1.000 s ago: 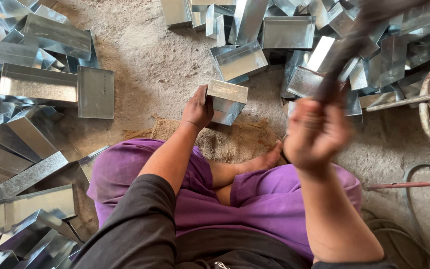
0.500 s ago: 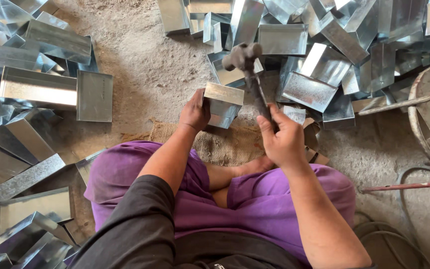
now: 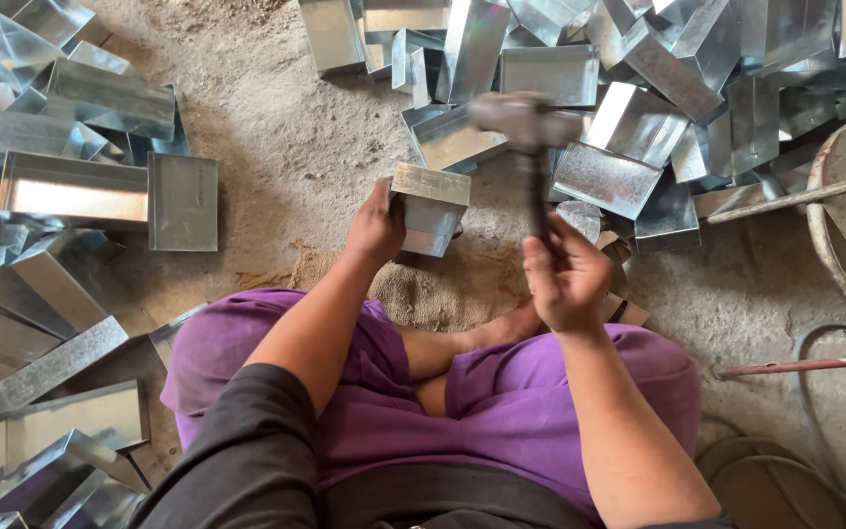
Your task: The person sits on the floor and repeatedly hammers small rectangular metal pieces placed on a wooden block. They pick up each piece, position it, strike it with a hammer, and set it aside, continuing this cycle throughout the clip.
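I sit cross-legged on the ground in purple trousers. My left hand (image 3: 376, 225) grips the left side of a small folded sheet-metal box (image 3: 430, 209), which stands upright on a piece of burlap (image 3: 462, 289). My right hand (image 3: 565, 279) is closed around the dark handle of a hammer (image 3: 529, 122). The hammer's head is blurred and hovers a little to the right of and above the box.
Piles of shiny sheet-metal boxes lie to the left (image 3: 70, 186) and across the far side (image 3: 638, 88). A round metal rim (image 3: 834, 235) and a reddish rod (image 3: 805, 364) are on the right. Bare dusty floor (image 3: 276, 127) lies ahead left.
The hammer was raised high at the right a second ago, then swung down toward the box; now its head sits just above and right of the box. The left hand kept holding the box.
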